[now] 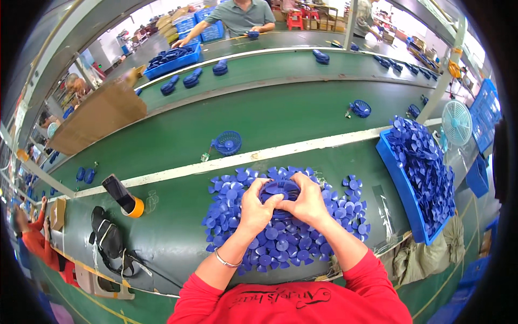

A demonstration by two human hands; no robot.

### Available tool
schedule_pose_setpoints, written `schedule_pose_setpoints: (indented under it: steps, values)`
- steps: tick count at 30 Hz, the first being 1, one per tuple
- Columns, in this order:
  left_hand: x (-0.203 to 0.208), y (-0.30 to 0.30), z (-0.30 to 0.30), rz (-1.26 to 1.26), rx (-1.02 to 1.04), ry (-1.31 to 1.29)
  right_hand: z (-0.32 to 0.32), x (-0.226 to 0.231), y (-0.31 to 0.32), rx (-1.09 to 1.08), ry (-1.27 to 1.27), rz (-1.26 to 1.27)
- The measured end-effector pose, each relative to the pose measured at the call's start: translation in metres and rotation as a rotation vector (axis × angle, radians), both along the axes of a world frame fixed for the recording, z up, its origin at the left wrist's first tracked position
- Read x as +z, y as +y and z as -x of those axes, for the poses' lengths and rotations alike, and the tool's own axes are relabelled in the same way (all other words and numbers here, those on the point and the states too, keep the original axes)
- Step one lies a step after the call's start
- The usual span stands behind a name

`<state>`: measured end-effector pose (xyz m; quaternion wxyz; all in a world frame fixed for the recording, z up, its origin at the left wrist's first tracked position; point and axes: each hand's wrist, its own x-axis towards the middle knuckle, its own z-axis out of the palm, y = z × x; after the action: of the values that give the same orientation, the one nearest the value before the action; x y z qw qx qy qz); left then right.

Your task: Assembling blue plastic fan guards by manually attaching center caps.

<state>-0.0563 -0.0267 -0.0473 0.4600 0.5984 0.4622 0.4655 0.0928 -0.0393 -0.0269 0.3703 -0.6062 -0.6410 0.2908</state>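
Observation:
Between both my hands is a round blue fan housing (287, 186), held above a pile of loose blue fan blades (280, 245) on the green table. My left hand (253, 209) wraps the housing's left side, and my right hand (309, 204) wraps its right. Both thumbs meet at the near side, pressing on a blue fan blade (276, 191) inside the housing. The undersides of the housing and my fingertips are hidden. Beyond the pile, another blue fan housing (227, 142) with a blade in it lies on the belt, a small metallic part trailing from it.
A blue bin (398, 181) heaped with fan blades stands at right, beside a pale cyan fan (457, 123). At left are a phone (118, 192) leaning on an orange tape roll (136, 208) and a black bag (109, 237). A white rail (313, 146) borders the belt; a co-worker (241, 19) sits opposite.

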Motion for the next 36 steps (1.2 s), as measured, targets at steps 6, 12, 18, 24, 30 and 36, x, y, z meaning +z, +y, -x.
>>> schedule_pose_setpoints:
  steps: [6, 12, 18, 24, 30, 36]
  values:
    - [-0.007, 0.015, -0.006, -0.068, 0.052, 0.09, 0.002, -0.016, 0.011, -0.087, -0.12, -0.203]
    - [0.002, 0.09, 0.003, 0.006, -0.127, -0.026, -0.072, -0.014, 0.077, -0.252, 0.423, 0.114]
    - [-0.019, 0.194, 0.053, -0.249, 0.171, 0.601, -0.166, -0.024, 0.042, -0.455, -0.315, -0.035]
    - [-0.068, 0.246, 0.056, -0.292, 0.261, 0.854, -0.168, -0.04, -0.008, -0.357, -0.645, 0.295]
    - [-0.068, 0.257, 0.049, -0.138, 0.147, 0.969, -0.172, -0.055, -0.001, -0.35, -0.622, 0.236]
    - [-0.028, 0.241, 0.087, 0.301, 0.165, 0.261, -0.167, -0.058, 0.007, -0.401, -0.649, 0.092]
